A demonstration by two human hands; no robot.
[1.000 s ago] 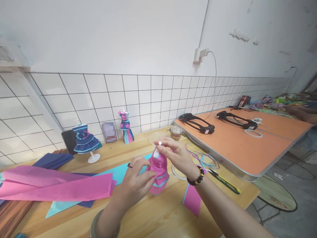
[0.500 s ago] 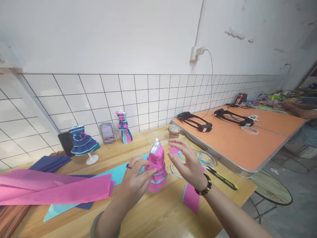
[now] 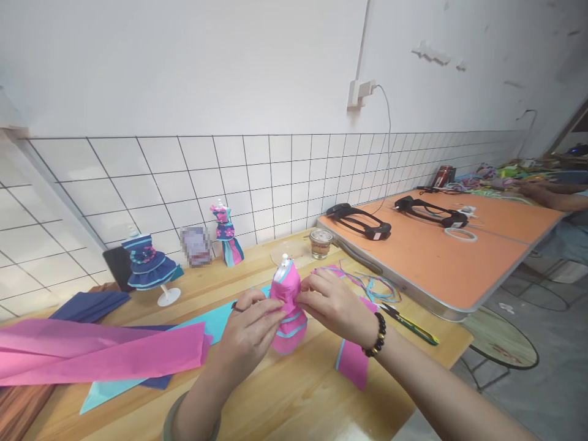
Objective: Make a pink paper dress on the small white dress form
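Pink paper dress (image 3: 285, 293) with cyan trim sits upright on a small white mannequin form, standing on the wooden surface (image 3: 294, 392) just in front of you, roughly centre. Your left hand (image 3: 248, 337) has its fingers (image 3: 271, 309) clamped on the dress at the waist from the left. Your right hand (image 3: 335, 303) meets it from the other side, fingers pinched together on the same waist area, so both hands touch the dress and nearly touch each other. Bead bracelet (image 3: 375, 335) on your right wrist. Pink crepe sheets (image 3: 105, 355) lie flat to your left, over a cyan strip (image 3: 211, 321) that runs behind the dress. A pink offcut with a cyan edge (image 3: 353, 364) lies just right of the dress, under your right forearm. Loose ribbon strips (image 3: 372, 285) and a cutter (image 3: 408, 324) are further right, and a glass jar (image 3: 320, 243) is behind the dress. Two finished dresses stand by the tiled wall: a navy one (image 3: 147, 266) and a pink-and-blue one (image 3: 226, 236). The adjoining orange surface (image 3: 450, 263) carries two black head straps (image 3: 361, 222) and a tape ring (image 3: 460, 234). Another person's arm (image 3: 546, 196) is at its far end.
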